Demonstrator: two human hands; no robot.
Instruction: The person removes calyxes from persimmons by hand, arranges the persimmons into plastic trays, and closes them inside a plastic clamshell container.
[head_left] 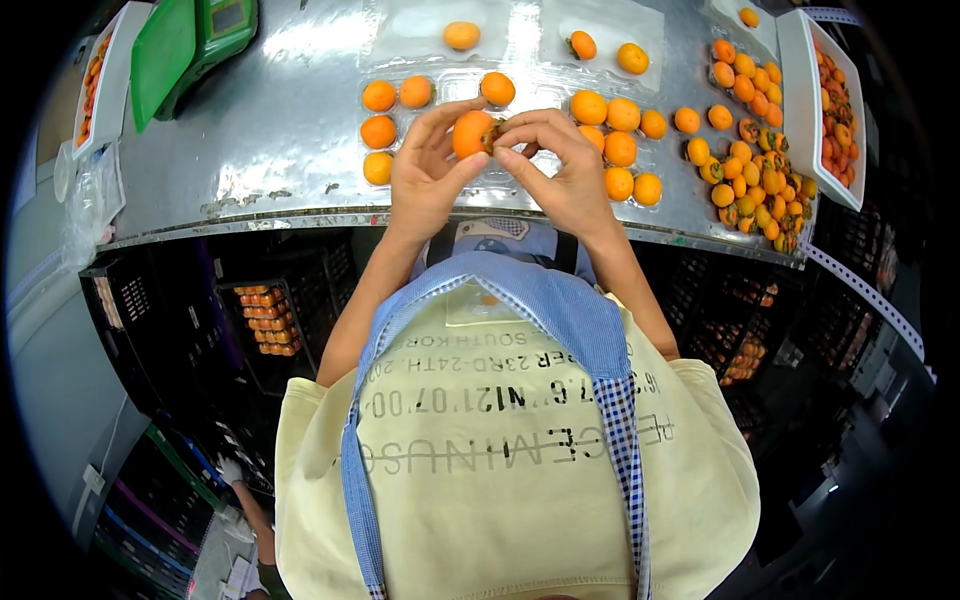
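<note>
Between the left hand (pixel 430 165) and right hand (pixel 560 165), both gripping it, is one round orange fruit (pixel 468 135) above a clear plastic tray (pixel 455 82) of orange fruits (pixel 378 132), with a white rectangular box (pixel 800 105) of piled red-orange fruits (pixel 838 130) well right of them.

Orange fruit (pixel 469 135) in the left hand (pixel 426 165), right hand (pixel 562 168) (fingers bent) on its leafy cap (pixel 492 136)
</note>
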